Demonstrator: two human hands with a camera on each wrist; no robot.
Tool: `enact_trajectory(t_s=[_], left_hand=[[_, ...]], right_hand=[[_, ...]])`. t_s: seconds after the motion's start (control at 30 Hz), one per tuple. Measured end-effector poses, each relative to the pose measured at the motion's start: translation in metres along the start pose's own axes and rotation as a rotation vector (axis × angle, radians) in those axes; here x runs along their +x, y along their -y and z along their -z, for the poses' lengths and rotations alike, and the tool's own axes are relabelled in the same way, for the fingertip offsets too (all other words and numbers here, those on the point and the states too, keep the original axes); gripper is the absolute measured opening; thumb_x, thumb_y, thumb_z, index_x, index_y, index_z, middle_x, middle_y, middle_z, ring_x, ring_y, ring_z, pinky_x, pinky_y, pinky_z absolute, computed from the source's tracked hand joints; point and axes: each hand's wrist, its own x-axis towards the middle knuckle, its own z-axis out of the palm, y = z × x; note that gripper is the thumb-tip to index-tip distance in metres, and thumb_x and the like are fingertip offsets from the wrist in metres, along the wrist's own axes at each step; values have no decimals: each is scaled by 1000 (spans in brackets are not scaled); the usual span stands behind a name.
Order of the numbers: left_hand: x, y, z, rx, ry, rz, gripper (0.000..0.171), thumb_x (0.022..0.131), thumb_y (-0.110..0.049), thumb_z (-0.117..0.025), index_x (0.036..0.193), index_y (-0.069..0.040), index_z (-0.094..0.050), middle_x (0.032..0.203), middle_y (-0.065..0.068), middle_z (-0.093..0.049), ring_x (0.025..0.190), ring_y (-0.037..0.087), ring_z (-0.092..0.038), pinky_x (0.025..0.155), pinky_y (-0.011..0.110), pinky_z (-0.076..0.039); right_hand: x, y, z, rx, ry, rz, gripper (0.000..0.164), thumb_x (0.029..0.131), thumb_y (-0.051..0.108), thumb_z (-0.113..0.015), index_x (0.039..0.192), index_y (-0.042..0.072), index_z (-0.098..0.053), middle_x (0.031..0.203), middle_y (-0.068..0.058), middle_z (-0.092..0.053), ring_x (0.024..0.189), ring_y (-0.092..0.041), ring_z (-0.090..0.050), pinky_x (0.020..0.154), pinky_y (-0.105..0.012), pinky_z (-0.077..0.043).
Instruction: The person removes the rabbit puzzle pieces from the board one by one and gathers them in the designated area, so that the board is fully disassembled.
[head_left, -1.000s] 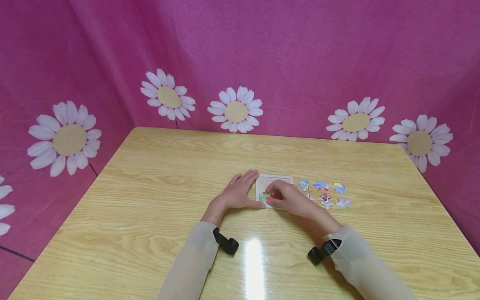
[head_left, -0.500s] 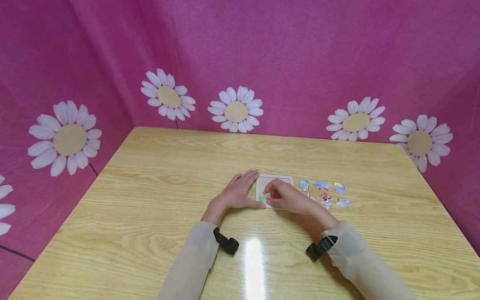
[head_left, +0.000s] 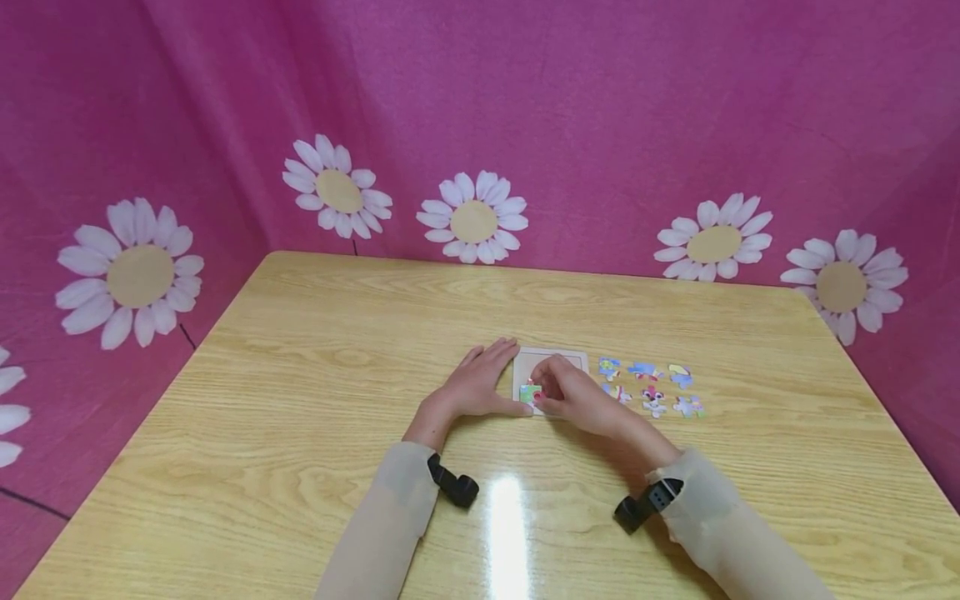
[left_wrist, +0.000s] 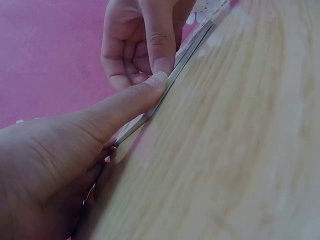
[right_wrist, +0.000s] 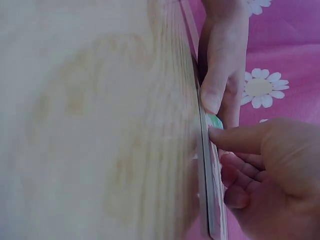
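Note:
A pale square puzzle tray (head_left: pixel 528 356) lies on the table in the head view. My left hand (head_left: pixel 476 385) rests along its left side, fingers straight and spread, with the thumb at the near left corner. My right hand (head_left: pixel 573 396) reaches over the tray and pinches a green and pink puzzle piece (head_left: pixel 528 392) between thumb and forefinger, in the near left corner. In the right wrist view, the right thumb (right_wrist: pixel 235 137) touches the piece's pink part, beside the green part (right_wrist: pixel 215 121). The right hand hides part of the tray.
To the right of the tray lie several loose puzzle pieces (head_left: pixel 653 402) in two rows, one partly behind the right hand. The wooden table (head_left: pixel 337 350) meets a pink cloth (head_left: pixel 585 125) with white flowers at its back edge.
The right hand has shifted very slightly at the tray's near left corner, and more of the green piece shows now. The left hand has stayed in place.

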Motion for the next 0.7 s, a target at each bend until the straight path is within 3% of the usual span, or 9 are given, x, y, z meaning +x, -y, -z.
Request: enact_trajectory(t_s=[0.4, 0.7], left_hand=[[0, 0, 0, 8, 4, 8, 103, 79, -54, -75, 156, -11, -23, 165, 3, -18, 155, 17, -10, 128, 40, -5], [2, 3, -2, 24, 9, 17, 105, 78, -59, -73, 157, -13, -21, 166, 0, -16, 155, 15, -7, 128, 38, -5]], right_hand=[[-3, 3, -5, -55, -127, 67, 21, 87, -5, -66, 106, -2, -56, 92, -12, -64, 80, -15, -63, 68, -20, -54], [-3, 6, -7, -18, -185, 37, 19, 87, -6, -66, 103, -1, -57, 90, -13, -65, 80, -18, -65, 67, -20, -55]])
